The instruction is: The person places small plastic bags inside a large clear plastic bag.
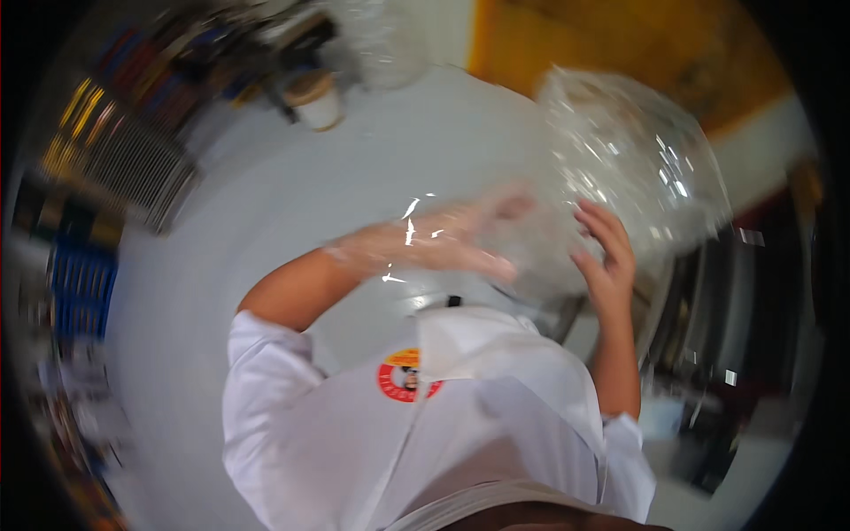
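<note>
My left hand (458,239) reaches across to the right, inside a clear plastic glove or thin bag that runs back over the wrist; its fingers are apart and blurred. My right hand (607,255) is bare, with curved fingers at the near edge of a large clear plastic bag (631,152). Whether its fingers grip the film cannot be made out. The bag is puffed out above and to the right of this hand. Thin clear film also seems to lie between both hands.
Beyond the grey floor (232,219) stand a white tub (317,103) with a brown top, a metal grille (136,166) and a blue plastic crate (83,285). A yellow-orange surface (637,46) is at the upper right. Dark blurred equipment (724,318) is at the right.
</note>
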Demonstrator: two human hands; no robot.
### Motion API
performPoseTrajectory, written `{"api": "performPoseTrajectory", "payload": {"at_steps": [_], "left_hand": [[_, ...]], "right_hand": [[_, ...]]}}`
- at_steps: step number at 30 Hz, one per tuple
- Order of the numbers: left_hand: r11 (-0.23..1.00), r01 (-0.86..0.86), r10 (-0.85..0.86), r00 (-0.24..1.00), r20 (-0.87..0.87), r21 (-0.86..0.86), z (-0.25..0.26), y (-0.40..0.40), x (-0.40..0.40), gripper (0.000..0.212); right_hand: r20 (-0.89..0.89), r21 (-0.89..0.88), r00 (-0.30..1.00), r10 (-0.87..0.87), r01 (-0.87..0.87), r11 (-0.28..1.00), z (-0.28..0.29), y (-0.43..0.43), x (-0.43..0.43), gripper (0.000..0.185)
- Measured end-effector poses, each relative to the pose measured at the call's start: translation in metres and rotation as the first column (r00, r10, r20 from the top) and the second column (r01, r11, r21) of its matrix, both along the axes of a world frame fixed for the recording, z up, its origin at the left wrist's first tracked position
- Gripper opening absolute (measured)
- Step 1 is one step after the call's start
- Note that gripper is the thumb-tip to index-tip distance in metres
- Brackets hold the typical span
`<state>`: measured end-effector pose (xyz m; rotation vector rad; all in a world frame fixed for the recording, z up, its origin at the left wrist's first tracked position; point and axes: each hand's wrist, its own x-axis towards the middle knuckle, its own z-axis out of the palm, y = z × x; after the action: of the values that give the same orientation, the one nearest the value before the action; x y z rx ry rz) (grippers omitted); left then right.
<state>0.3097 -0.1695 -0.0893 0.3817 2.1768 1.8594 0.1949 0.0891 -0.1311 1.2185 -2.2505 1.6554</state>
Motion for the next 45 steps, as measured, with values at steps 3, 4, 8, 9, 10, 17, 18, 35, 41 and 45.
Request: {"api": "performPoseTrajectory", "payload": {"at_steps": [3, 4, 8, 9, 10, 17, 18, 35, 41, 45], "left_hand": [[0.996, -0.027, 0.030, 0.999, -0.033, 0.081, 0.012, 0.003, 0.000, 0.090], [0.996, 0.026, -0.023, 0.999, -0.030, 0.090, 0.009, 0.003, 0.000, 0.090], [0.996, 0.021, -0.039, 0.979, 0.201, 0.091, 0.016, 0.022, -0.014, 0.097], [0.996, -0.028, 0.010, 0.974, 0.226, 0.079, 0.021, 0.030, -0.016, 0.101], [0.997, -0.016, -0.001, 0.974, 0.227, 0.074, 0.020, 0.033, -0.016, 0.101], [0.950, 0.223, -0.191, 0.969, -0.158, 0.218, -0.013, 0.051, -0.021, 0.111], [0.933, 0.223, -0.171, 0.965, -0.197, 0.282, -0.016, 0.055, -0.025, 0.107], [0.768, 0.586, -0.641, 0.690, -0.337, -0.260, 0.065, 0.019, -0.188, 0.040], [0.631, -0.321, -0.547, 0.460, -0.699, -0.706, -0.002, -0.011, -0.270, 0.044], [0.467, -0.176, -0.740, 0.458, -0.493, -0.866, -0.037, -0.003, -0.311, 0.034]], "right_hand": [[0.175, -0.220, 0.985, -0.006, 0.045, 0.974, -0.008, -0.009, -0.002, 0.038], [0.192, -0.262, 0.981, 0.028, 0.023, 0.965, -0.009, -0.008, 0.002, 0.038], [0.268, -0.359, 0.963, 0.027, 0.074, 0.930, -0.018, 0.000, 0.011, 0.038], [0.269, -0.364, 0.963, 0.015, 0.087, 0.928, -0.018, 0.000, 0.012, 0.038], [0.245, -0.307, 0.964, -0.104, 0.178, 0.935, -0.017, 0.000, 0.013, 0.036], [-0.361, 0.036, 0.920, -0.151, 0.175, 0.984, -0.029, 0.033, 0.005, 0.036], [-0.356, 0.038, 0.920, -0.165, 0.191, 0.981, -0.031, 0.036, 0.008, 0.036], [0.262, -0.379, 0.533, -0.805, 0.824, 0.422, 0.030, 0.107, -0.060, 0.023], [-0.244, -0.543, 0.140, -0.960, 0.800, 0.255, 0.091, 0.137, -0.124, 0.022], [-0.523, -0.287, 0.089, -0.847, 0.918, 0.274, 0.079, 0.099, -0.161, 0.031]]}}
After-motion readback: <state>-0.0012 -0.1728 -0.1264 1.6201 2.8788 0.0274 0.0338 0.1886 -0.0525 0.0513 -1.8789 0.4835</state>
